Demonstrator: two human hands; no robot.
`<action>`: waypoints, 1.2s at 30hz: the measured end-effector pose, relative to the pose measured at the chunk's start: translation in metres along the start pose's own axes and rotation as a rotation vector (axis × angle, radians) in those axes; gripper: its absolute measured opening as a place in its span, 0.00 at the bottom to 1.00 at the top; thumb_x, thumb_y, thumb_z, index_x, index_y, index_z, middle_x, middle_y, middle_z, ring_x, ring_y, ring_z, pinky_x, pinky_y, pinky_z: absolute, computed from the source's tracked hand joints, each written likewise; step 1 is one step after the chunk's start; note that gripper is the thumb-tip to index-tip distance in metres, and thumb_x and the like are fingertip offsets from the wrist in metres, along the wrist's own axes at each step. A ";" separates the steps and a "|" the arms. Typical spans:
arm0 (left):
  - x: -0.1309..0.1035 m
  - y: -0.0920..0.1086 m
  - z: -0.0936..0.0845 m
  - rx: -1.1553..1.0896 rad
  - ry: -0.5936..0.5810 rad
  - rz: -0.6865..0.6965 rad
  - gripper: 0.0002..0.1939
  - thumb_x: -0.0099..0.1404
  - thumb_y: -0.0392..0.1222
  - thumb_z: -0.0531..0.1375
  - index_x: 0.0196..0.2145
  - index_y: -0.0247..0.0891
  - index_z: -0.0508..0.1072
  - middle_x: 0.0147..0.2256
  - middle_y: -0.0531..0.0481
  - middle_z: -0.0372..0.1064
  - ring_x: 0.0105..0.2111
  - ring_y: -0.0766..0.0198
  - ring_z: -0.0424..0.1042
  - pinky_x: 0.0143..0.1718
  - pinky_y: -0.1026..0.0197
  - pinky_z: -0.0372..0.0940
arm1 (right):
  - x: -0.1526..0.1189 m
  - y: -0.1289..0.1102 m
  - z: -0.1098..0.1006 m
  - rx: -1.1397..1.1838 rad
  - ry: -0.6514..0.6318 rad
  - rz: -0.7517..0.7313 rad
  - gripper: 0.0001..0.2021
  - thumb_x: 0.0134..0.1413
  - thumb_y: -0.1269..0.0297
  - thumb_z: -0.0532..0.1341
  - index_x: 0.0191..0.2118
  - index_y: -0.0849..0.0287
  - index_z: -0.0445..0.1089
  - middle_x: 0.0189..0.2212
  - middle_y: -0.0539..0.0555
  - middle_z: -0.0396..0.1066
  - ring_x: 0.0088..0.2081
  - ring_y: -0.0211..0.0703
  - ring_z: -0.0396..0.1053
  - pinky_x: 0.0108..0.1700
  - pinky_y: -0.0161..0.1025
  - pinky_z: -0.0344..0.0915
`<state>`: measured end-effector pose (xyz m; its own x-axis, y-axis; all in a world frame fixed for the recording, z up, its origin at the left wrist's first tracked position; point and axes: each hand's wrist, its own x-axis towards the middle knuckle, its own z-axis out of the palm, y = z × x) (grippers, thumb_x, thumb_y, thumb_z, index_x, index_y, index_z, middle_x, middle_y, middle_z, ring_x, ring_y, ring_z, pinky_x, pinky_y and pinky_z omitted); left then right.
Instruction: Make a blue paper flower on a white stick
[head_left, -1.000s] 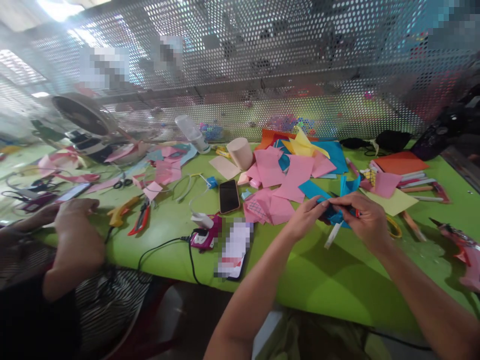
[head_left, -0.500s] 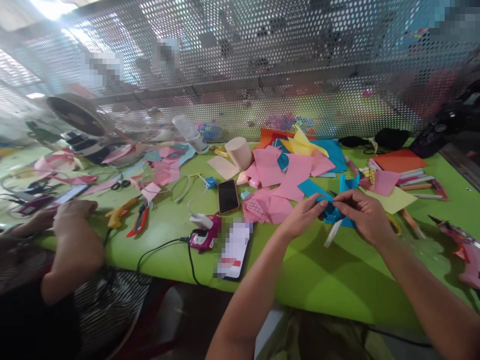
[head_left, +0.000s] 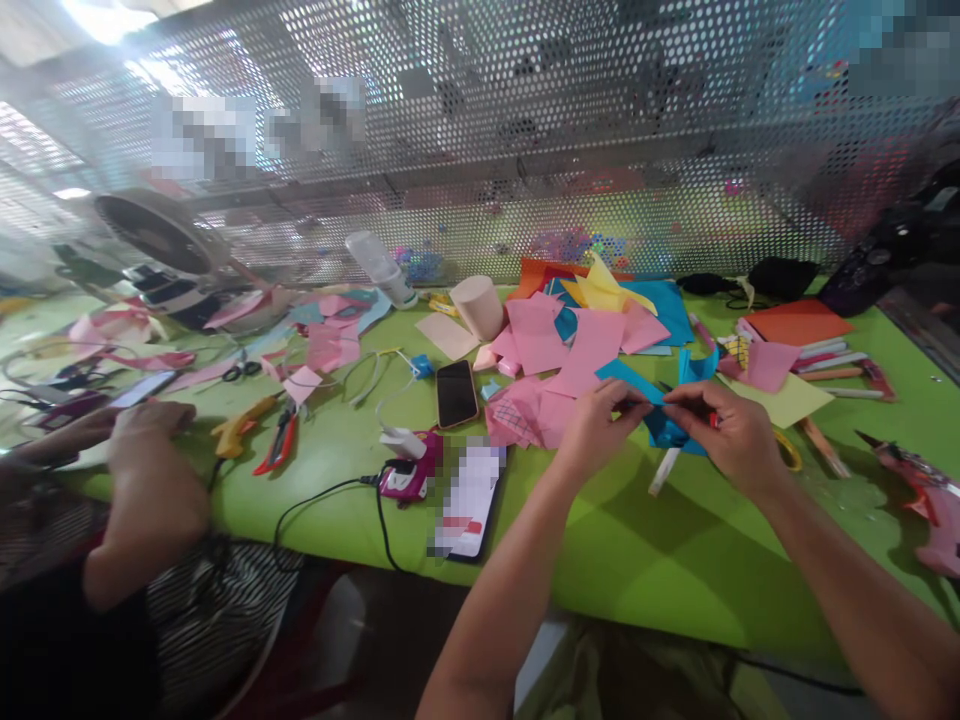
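Observation:
My left hand (head_left: 604,420) and my right hand (head_left: 724,425) meet over the right half of the green table, fingertips close together. Between them is a piece of blue paper (head_left: 658,400), pinched from both sides. More blue paper (head_left: 667,432) lies folded or crumpled just beneath the fingers, partly hidden by them. A thin white stick (head_left: 664,472) pokes out toward me below. Pink paper sheets (head_left: 592,350) are spread beyond my left hand. Right of my right hand lie a pale yellow sheet (head_left: 795,402) and a yellow ring (head_left: 787,450), perhaps a scissor handle.
Left of my arms lie a lit phone (head_left: 472,500), a dark phone (head_left: 456,393) and a purple power strip (head_left: 412,475) with cables. Pink pliers (head_left: 930,510) rest at the right edge. Another person's arms (head_left: 150,470) are at far left, near a yellow glue gun (head_left: 244,428).
My left hand has turned slightly, its fingers now more curled at the blue paper. My right hand has shifted a little over the same paper. The table's other things look unchanged.

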<state>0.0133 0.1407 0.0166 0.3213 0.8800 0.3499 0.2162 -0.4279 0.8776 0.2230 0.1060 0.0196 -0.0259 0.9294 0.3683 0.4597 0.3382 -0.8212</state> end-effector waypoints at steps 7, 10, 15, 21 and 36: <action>-0.003 0.001 0.011 -0.050 0.163 0.000 0.07 0.71 0.42 0.65 0.34 0.38 0.79 0.34 0.48 0.77 0.35 0.62 0.73 0.40 0.60 0.69 | 0.008 0.015 0.002 0.464 -0.171 0.370 0.24 0.46 0.43 0.78 0.40 0.57 0.80 0.30 0.53 0.80 0.30 0.45 0.76 0.34 0.42 0.73; -0.003 0.001 0.009 -0.114 0.054 -0.066 0.07 0.69 0.42 0.66 0.33 0.38 0.77 0.32 0.50 0.76 0.34 0.63 0.73 0.39 0.60 0.68 | 0.009 0.016 -0.006 0.318 -0.137 0.281 0.18 0.51 0.48 0.76 0.40 0.57 0.83 0.32 0.53 0.82 0.31 0.44 0.75 0.35 0.41 0.71; -0.001 -0.001 0.000 -0.166 -0.159 -0.171 0.13 0.70 0.50 0.67 0.37 0.37 0.79 0.35 0.48 0.78 0.35 0.62 0.74 0.39 0.60 0.67 | 0.008 0.009 -0.016 0.087 -0.178 0.164 0.14 0.59 0.50 0.71 0.42 0.53 0.85 0.33 0.51 0.84 0.32 0.47 0.76 0.36 0.42 0.70; -0.002 -0.007 0.001 0.025 -0.184 -0.110 0.11 0.72 0.48 0.65 0.37 0.38 0.81 0.35 0.47 0.79 0.36 0.60 0.75 0.39 0.60 0.67 | 0.006 0.008 -0.016 0.084 -0.245 0.152 0.14 0.61 0.49 0.69 0.44 0.52 0.86 0.35 0.51 0.84 0.36 0.50 0.79 0.39 0.44 0.72; -0.005 0.002 0.007 0.106 -0.069 -0.090 0.08 0.72 0.44 0.65 0.39 0.39 0.84 0.32 0.48 0.80 0.34 0.60 0.76 0.41 0.60 0.68 | 0.006 0.002 -0.011 0.146 -0.002 0.167 0.23 0.53 0.38 0.74 0.35 0.55 0.81 0.30 0.53 0.80 0.31 0.46 0.74 0.34 0.42 0.71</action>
<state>0.0185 0.1343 0.0139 0.3578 0.9012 0.2445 0.3424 -0.3703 0.8635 0.2333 0.1108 0.0244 0.0380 0.9746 0.2209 0.3239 0.1971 -0.9253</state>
